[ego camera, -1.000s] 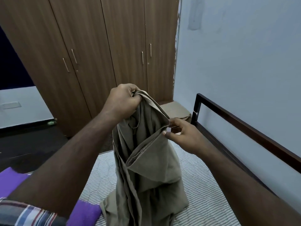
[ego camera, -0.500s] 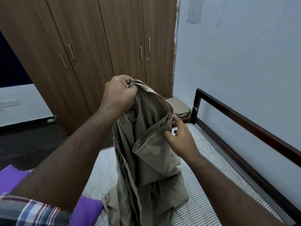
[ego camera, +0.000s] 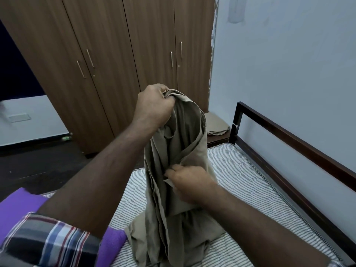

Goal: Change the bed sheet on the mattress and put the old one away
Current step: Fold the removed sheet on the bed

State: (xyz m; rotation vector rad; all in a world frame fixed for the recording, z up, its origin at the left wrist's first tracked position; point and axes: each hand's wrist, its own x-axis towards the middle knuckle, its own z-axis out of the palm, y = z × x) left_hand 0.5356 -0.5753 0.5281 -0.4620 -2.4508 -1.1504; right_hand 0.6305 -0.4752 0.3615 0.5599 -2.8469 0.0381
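My left hand grips the bunched top of the khaki sheet above the striped mattress; my right hand pinches a fold lower down.

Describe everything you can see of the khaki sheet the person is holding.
The khaki sheet looks like thin, creased woven cloth, plain olive-tan. It hangs bunched in long vertical folds. The left hand grips its gathered top; the right hand pinches a fold midway down. Its lower end pools on the striped mattress.
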